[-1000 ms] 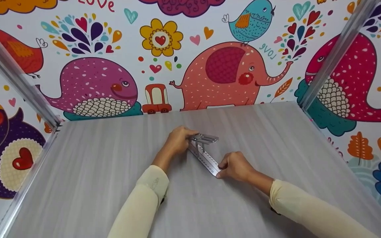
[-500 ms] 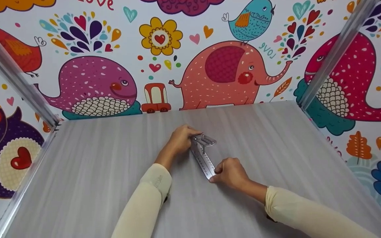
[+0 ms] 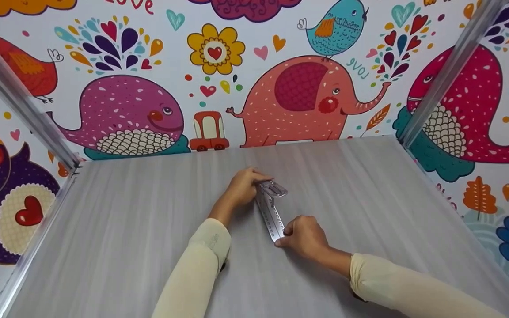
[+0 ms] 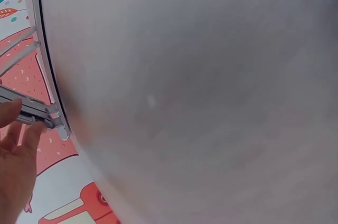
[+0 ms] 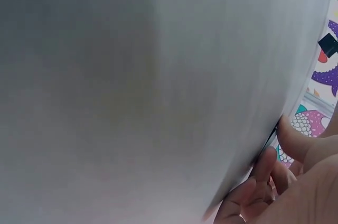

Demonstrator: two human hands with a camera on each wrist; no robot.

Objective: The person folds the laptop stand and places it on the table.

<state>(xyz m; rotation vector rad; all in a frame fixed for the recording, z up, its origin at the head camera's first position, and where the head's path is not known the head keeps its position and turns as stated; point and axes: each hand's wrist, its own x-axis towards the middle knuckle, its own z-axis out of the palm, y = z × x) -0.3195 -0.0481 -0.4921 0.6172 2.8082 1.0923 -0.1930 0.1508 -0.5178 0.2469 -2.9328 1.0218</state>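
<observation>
A silver metal folding stand (image 3: 270, 219) lies slantwise near the middle of the table, a long rail with rows of slots along it. A slotted plate (image 3: 274, 189) is raised over its far end on a short strut. My left hand (image 3: 242, 187) grips that far end, thumb and fingers around the metal (image 4: 33, 109) in the left wrist view. At the near end, my right hand (image 3: 305, 236) pinches the rail between thumb and curled forefinger. The right wrist view shows the right hand (image 5: 264, 184) low by the tabletop, with the stand mostly hidden.
The grey wood-grain table (image 3: 126, 229) reaches back to a wall (image 3: 139, 44) printed with cartoon animals. Metal posts rise at its back left (image 3: 29, 106) and back right (image 3: 440, 84) corners.
The near end of the stand has swung left and toward me with my right hand. My left hand has shifted slightly right, and the raised plate has turned along with the rail.
</observation>
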